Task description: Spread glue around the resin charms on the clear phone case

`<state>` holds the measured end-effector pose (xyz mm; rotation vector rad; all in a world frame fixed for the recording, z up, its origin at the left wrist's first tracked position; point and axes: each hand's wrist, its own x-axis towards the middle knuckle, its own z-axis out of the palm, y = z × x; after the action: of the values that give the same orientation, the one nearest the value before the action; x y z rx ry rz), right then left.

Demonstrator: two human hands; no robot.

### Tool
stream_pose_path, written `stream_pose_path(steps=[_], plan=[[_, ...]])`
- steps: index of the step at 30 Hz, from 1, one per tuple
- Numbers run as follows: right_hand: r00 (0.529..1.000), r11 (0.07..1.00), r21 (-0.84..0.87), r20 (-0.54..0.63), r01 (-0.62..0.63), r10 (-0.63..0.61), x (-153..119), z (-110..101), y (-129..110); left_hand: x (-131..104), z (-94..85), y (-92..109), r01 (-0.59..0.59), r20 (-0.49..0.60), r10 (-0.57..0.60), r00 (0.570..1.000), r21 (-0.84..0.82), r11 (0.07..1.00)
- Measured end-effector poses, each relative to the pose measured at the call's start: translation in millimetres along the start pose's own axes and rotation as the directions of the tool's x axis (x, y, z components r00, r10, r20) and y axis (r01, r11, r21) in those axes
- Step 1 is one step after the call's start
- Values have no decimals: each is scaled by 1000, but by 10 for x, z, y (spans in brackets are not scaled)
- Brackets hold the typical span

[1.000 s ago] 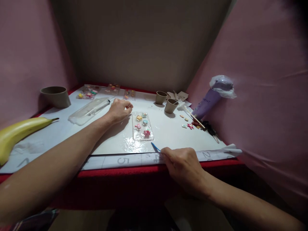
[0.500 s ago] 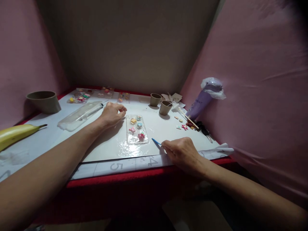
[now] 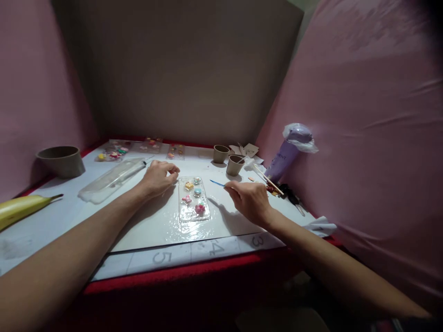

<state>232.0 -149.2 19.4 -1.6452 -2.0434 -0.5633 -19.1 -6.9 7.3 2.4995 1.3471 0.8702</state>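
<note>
A clear phone case (image 3: 184,212) lies flat on the white board, with several small yellow, blue and pink charms stuck on it and a glossy, wet-looking surface. My right hand (image 3: 251,200) pinches a thin blue stick (image 3: 217,183), held above the board just right of the case, its tip pointing left. Below that hand a shadow falls on the board. My left hand (image 3: 159,177) rests beside the case's far left corner, fingers loosely curled and thumb apart, with nothing visible in it.
Two small cups (image 3: 235,165) stand behind, one holding a stirrer. More decorated cases (image 3: 112,151) lie at the back left. A clear bag (image 3: 110,180), a larger cup (image 3: 62,161) and a banana (image 3: 26,210) are left. A purple tumbler (image 3: 282,159) leans at right.
My right hand has lifted the blue stick up and away from the case's near right corner. My left hand stays beside the case. The view has tilted slightly upward.
</note>
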Motion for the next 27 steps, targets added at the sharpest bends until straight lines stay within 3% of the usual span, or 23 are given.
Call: stream_pose_path(steps=[2,4,8,10,13,16,27], plan=[[983,955,232,47,-183,177,201,37,-18,-4,-5,3,4,-3,-4,1000,-7,1000],[944,818,476,214,-324,250,377,83,-19,-11,-11,6,7,-4,-7,1000,-3,1000],[841,410,740,517,-533,161,529,197,32,-24,-22,14,22,-3,-22,1000,2,1000],[813,302,758,570,-578,123,500,258,69,-30,-26,19,33,2,-33,999,5,999],[789,222,761,610,-609,76,408,343,116,-37,-28,29,35,6,-35,999,5,999],[799,159,785,597,-599,68,344,390,138,-41,-26,36,27,0,-27,1000,1,1000],[879,175,861,464,-477,108,324,337,7,-45,-27,42,14,-18,-14,1000,11,1000]])
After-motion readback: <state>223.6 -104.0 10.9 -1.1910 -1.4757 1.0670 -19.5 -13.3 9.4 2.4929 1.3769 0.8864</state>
